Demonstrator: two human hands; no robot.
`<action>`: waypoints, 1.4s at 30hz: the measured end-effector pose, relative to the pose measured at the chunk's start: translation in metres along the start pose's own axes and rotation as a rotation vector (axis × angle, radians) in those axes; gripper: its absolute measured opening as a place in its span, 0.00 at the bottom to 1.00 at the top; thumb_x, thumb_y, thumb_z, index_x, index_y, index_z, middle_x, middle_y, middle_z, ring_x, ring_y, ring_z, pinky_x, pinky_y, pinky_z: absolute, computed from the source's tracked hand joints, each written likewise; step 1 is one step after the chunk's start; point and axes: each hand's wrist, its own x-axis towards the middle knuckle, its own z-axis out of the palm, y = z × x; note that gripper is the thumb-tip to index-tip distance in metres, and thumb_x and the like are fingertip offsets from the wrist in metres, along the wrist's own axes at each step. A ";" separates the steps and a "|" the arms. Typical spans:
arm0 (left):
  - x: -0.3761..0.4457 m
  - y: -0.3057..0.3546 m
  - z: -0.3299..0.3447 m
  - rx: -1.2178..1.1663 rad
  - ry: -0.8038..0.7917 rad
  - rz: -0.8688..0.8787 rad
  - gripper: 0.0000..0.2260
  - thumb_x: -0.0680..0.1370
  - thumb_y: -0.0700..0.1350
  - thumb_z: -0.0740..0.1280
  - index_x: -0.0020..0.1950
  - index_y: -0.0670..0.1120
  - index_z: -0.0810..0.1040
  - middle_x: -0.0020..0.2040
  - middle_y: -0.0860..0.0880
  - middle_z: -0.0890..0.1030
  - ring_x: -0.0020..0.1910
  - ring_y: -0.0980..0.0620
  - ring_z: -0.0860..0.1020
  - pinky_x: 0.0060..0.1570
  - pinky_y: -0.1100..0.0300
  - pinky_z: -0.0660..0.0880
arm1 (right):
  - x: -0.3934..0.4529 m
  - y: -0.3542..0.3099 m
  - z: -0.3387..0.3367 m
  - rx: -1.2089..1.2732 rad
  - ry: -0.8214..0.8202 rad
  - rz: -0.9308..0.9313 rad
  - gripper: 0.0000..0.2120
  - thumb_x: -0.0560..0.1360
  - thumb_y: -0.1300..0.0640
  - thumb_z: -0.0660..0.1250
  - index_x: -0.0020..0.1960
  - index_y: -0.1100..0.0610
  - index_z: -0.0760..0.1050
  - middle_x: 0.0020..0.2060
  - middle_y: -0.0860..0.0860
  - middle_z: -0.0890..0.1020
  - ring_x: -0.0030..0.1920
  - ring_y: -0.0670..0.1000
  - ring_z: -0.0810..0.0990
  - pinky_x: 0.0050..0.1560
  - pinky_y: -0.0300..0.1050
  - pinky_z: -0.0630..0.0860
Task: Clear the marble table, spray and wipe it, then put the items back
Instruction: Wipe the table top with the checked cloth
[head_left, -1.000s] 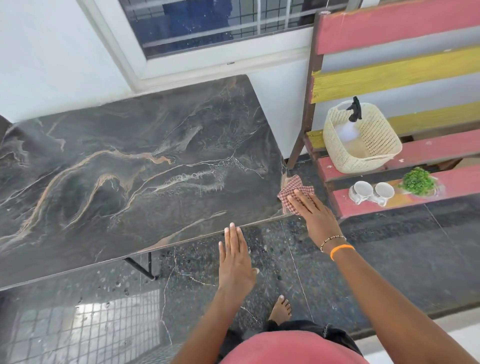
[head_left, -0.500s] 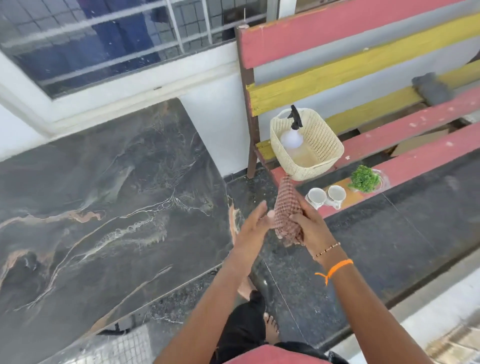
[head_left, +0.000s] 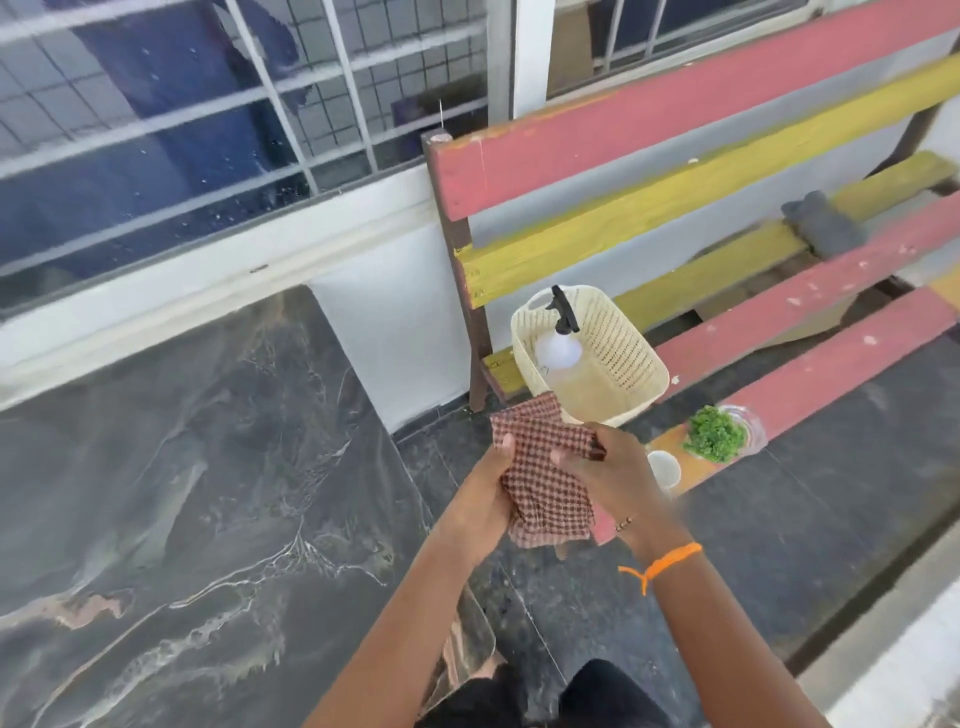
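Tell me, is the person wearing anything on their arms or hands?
Both arms are bare, with no sleeves and no gloves. The right hand has an orange thread band tied round its wrist, and a thin beaded bracelet above it. The left hand wears nothing.

The dark grey marble table (head_left: 182, 493) with pale and rust veins lies bare on my left. My red-and-white checked cloth (head_left: 545, 478) hangs crumpled between my hands — off the tabletop, just before the cream woven basket (head_left: 623, 353) holding the clear, black-nozzled spray bottle (head_left: 560, 343).
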 end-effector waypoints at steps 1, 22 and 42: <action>0.003 0.002 -0.001 0.027 -0.004 0.015 0.19 0.75 0.54 0.59 0.62 0.48 0.74 0.58 0.48 0.81 0.58 0.49 0.78 0.55 0.56 0.75 | 0.003 -0.005 -0.003 -0.006 -0.018 -0.017 0.13 0.70 0.57 0.72 0.53 0.60 0.77 0.47 0.53 0.81 0.51 0.54 0.79 0.49 0.45 0.72; 0.163 0.017 0.077 0.355 -0.023 -0.355 0.28 0.67 0.54 0.71 0.61 0.39 0.73 0.60 0.42 0.78 0.57 0.49 0.77 0.63 0.56 0.72 | 0.179 0.035 -0.136 -0.312 -0.494 -0.259 0.14 0.70 0.53 0.71 0.35 0.51 0.65 0.31 0.46 0.71 0.33 0.47 0.69 0.31 0.37 0.63; 0.275 -0.014 0.086 -0.048 0.651 -0.352 0.13 0.76 0.33 0.63 0.60 0.38 0.71 0.54 0.38 0.79 0.49 0.43 0.79 0.53 0.47 0.76 | 0.302 0.121 -0.099 0.076 -0.247 0.401 0.12 0.73 0.67 0.61 0.57 0.63 0.72 0.42 0.54 0.76 0.42 0.53 0.75 0.46 0.52 0.75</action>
